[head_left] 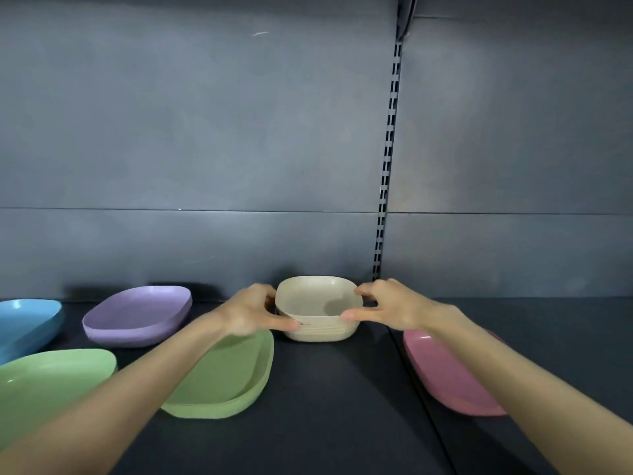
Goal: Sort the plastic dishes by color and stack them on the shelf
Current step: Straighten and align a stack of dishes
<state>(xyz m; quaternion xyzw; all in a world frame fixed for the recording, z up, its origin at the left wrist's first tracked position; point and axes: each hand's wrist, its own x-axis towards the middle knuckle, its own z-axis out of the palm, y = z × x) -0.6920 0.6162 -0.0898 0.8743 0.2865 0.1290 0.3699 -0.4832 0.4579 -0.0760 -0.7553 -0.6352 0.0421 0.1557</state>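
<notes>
A dark flat shelf [325, 423] backed by a grey metal panel [205, 132] holds rounded-square plastic dishes. A green front-left dish [51, 382] and a green centre dish [233, 371] lie nearest, a pink dish [445, 378] at right, and a purple dish [137, 315] and blue dish [24, 323] at rear left. Near the back, a stack of beige plastic bowls [318, 303] stands on the shelf. The left hand [251, 311] and right hand [387, 305] grip its sides, fingers curled at the rim and thumbs on the near wall.

A dull grey-blue back panel [205, 132] rises behind the dark shelf [325, 423], crossed by one horizontal seam [171, 209]; a slotted metal upright [385, 173] (black slots in pairs) divides it.
</notes>
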